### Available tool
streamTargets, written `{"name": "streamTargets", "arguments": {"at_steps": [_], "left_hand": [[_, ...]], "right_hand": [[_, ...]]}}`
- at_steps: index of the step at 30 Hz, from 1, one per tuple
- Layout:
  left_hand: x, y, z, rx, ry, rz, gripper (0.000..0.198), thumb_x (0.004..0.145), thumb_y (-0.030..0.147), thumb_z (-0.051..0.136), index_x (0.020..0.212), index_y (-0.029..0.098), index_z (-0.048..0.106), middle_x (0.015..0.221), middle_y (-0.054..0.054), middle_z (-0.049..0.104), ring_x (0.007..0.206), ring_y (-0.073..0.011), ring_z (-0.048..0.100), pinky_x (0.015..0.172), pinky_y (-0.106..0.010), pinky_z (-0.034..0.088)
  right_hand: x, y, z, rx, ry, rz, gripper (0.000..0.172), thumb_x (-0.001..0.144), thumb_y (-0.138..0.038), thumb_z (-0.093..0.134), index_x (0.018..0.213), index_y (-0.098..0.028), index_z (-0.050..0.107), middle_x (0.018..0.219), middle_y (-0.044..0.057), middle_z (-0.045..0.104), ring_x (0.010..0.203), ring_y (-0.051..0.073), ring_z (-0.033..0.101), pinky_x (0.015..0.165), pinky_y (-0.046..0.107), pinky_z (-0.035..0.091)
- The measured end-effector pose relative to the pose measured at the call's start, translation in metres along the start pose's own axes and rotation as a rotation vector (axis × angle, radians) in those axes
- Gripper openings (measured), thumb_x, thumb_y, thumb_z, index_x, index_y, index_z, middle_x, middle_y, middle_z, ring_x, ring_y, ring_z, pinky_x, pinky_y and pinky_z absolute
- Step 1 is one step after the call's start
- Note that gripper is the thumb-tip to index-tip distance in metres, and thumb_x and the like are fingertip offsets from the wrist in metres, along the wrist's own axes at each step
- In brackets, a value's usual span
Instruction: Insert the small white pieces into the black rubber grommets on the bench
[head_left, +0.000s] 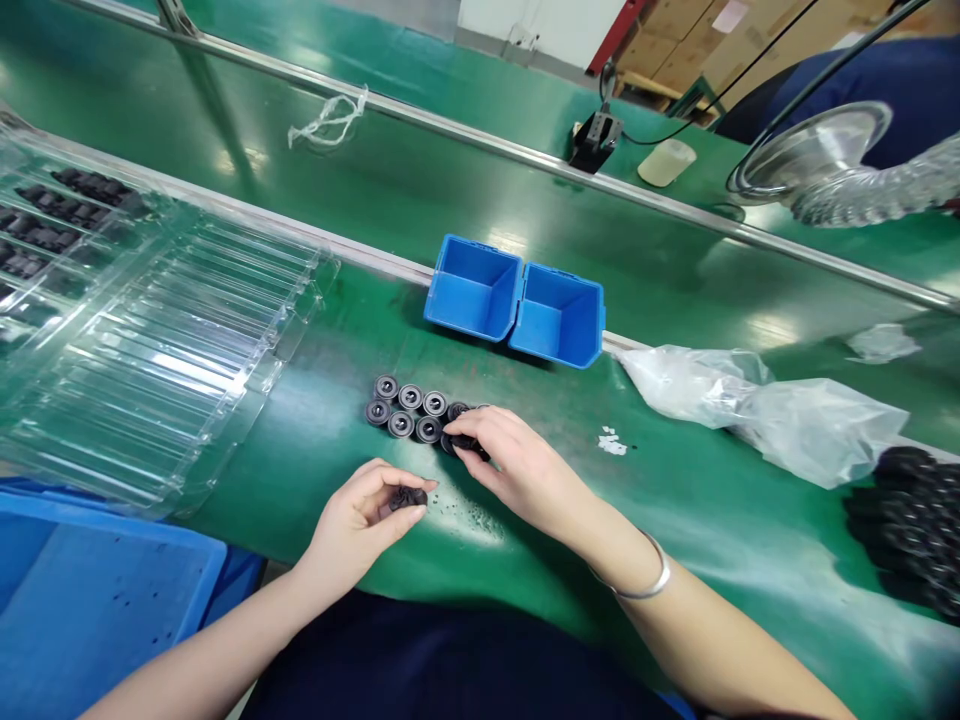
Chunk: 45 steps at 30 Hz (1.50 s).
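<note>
Piece [409,498]: small and black, pinched between the thumb and fingers of your left hand [371,508], over the near side of the counter [712,520]; a fingertip hold probably leaves its faces easy to see.
Row-end part [477,452]: gripped by your right hand [504,452], whose fingers hide much of it; you cannot tell whether it is raised.
Round parts [400,425]: ranked in two short rows, ring faces up, perhaps for easy picking and counting.
Crumbs [480,515]: dark specks scattered between your hands and you.
Blue bins [559,330]: side by side behind the rows, seemingly kept within reach.
Clear tray [217,360]: on your left, its ribs likely keeping contents in lines.
Plastic bag [821,425]: crumpled, on your right.
</note>
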<state>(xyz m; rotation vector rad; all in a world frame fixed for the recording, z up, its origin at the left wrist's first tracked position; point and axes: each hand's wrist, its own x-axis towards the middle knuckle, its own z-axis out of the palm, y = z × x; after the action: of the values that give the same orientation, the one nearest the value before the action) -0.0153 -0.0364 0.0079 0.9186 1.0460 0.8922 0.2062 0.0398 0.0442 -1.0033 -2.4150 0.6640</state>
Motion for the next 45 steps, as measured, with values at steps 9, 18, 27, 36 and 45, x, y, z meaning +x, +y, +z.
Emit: {"name": "streamTargets", "arguments": {"at_steps": [9,18,27,36,45], "left_hand": [[0.0,0.003,0.002,-0.062,0.009,-0.077,0.017,0.082,0.023,0.073,0.097,0.016,0.068,0.103,-0.007,0.075,0.099,-0.0177,0.069,0.088,-0.027,0.054],[-0.002,0.004,0.002,-0.2,0.007,0.014,0.014,0.079,0.016,0.076,0.091,0.021,0.073,0.097,0.002,0.063,0.088,-0.0107,0.069,0.082,-0.018,0.055],[-0.004,0.005,0.0,-0.274,-0.029,-0.117,0.02,0.078,0.02,0.079,0.096,0.019,0.071,0.084,0.001,0.073,0.077,-0.0082,0.068,0.074,-0.017,0.056],[0.003,0.005,-0.004,-0.168,0.062,-0.1,0.027,0.082,0.027,0.074,0.104,0.018,0.061,0.098,-0.005,0.076,0.108,-0.0239,0.07,0.092,-0.033,0.055],[0.005,0.006,-0.005,-0.078,0.024,-0.147,0.027,0.084,0.029,0.071,0.105,0.017,0.059,0.106,-0.01,0.076,0.111,-0.0249,0.068,0.094,-0.036,0.054]], "right_hand": [[0.005,0.002,-0.002,-0.122,-0.056,-0.058,0.025,0.098,-0.013,0.049,0.123,-0.013,0.052,0.106,0.013,0.064,0.098,0.024,0.058,0.088,0.045,0.051],[-0.008,-0.036,-0.001,0.074,-0.099,-0.127,0.056,0.093,-0.043,0.062,0.137,-0.013,0.044,0.106,0.012,0.063,0.097,0.023,0.059,0.086,0.038,0.054],[-0.01,-0.036,0.017,0.154,0.014,-0.242,0.03,0.098,-0.022,0.057,0.126,-0.015,0.052,0.099,0.01,0.067,0.091,0.019,0.063,0.081,0.034,0.056],[0.033,0.006,-0.01,0.115,0.096,-0.006,0.019,0.097,-0.014,0.053,0.115,-0.02,0.059,0.108,0.008,0.063,0.101,0.019,0.061,0.092,0.038,0.053],[0.043,0.021,0.002,-0.02,-0.063,-0.042,0.026,0.096,-0.01,0.052,0.121,-0.017,0.053,0.111,0.009,0.063,0.102,0.023,0.057,0.094,0.043,0.049]]}}
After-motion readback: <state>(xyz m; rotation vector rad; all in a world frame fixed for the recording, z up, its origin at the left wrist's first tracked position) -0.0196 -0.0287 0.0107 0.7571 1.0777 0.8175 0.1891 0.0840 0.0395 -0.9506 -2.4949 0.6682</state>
